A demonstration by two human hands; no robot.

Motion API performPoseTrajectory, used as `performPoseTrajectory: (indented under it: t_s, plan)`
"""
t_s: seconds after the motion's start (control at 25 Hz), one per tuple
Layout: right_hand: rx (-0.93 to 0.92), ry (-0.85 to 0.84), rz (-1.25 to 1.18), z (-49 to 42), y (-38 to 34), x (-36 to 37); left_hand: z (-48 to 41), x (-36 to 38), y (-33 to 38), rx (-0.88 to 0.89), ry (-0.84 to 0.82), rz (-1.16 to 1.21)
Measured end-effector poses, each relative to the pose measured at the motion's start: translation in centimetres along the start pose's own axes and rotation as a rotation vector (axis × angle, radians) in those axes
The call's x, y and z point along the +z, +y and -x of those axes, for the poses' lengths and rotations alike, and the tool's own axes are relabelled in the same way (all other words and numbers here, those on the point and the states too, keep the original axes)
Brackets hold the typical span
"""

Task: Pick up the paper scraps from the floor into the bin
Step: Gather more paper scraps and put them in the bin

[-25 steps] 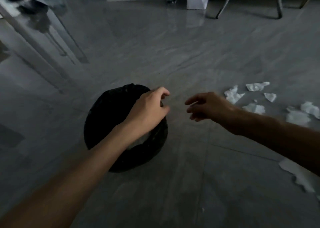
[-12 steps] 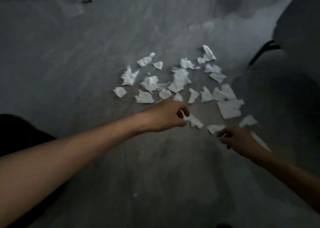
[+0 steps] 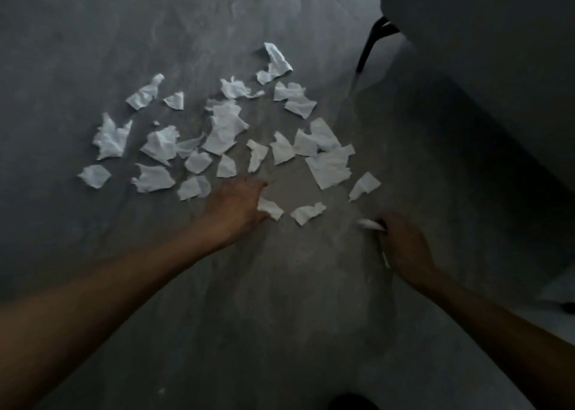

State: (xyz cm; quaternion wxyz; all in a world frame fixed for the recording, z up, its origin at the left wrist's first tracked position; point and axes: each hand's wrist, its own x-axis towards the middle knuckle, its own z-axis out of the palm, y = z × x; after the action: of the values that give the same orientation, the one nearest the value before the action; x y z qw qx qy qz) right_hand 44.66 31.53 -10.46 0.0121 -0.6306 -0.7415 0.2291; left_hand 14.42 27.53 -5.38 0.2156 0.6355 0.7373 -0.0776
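Several white paper scraps (image 3: pixel 224 129) lie scattered across the grey floor (image 3: pixel 280 300) in the middle of the head view. My left hand (image 3: pixel 235 209) reaches down at the near edge of the pile, thumb and fingers pinching one small scrap (image 3: pixel 270 209). My right hand (image 3: pixel 406 244) is low at the right, closed around another scrap (image 3: pixel 370 224) that sticks out past its fingers. A loose scrap (image 3: pixel 308 213) lies between the two hands. The bin is out of view.
A large dark piece of furniture (image 3: pixel 485 51) fills the upper right, with a black leg (image 3: pixel 370 44) standing on the floor just beyond the scraps. A dark shape (image 3: pixel 353 402) shows at the bottom edge.
The view swung from the black bin to the scrap pile. Both hands moved from the bin down to the scraps. The right hand has closed on a scrap at the right.
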Motion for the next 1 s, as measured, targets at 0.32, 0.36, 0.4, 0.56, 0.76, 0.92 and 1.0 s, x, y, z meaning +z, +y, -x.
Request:
performPoseTrajectory:
  t_s: [0.32,0.36,0.4,0.56,0.76,0.92,1.0]
  plan:
    - [0.096,-0.001,-0.183,-8.7,-2.8,-1.4,-2.0,3.5,-1.4,0.0,0.019,0.156]
    - [0.075,0.001,-0.191,-8.6,-2.7,-1.1,-1.9,3.5,-1.5,0.0,0.042,0.2]
    - [0.044,0.008,-0.192,-8.4,-2.6,-0.8,-1.8,3.3,-1.5,0.006,0.083,0.244]
    - [-0.005,0.084,-0.056,-8.4,-2.6,-0.2,-2.0,2.1,2.1,0.175,0.186,0.328]
    - [-0.106,0.071,-0.04,-8.3,-2.9,-0.5,-4.3,4.1,6.1,0.457,-0.016,0.022]
    - [-0.153,0.057,-0.096,-8.6,-2.9,-0.8,-4.9,4.5,5.0,0.302,-0.029,0.289]
    - [-0.202,0.034,-0.145,-9.1,-3.4,-0.7,-4.7,3.6,4.1,0.232,0.07,0.4]
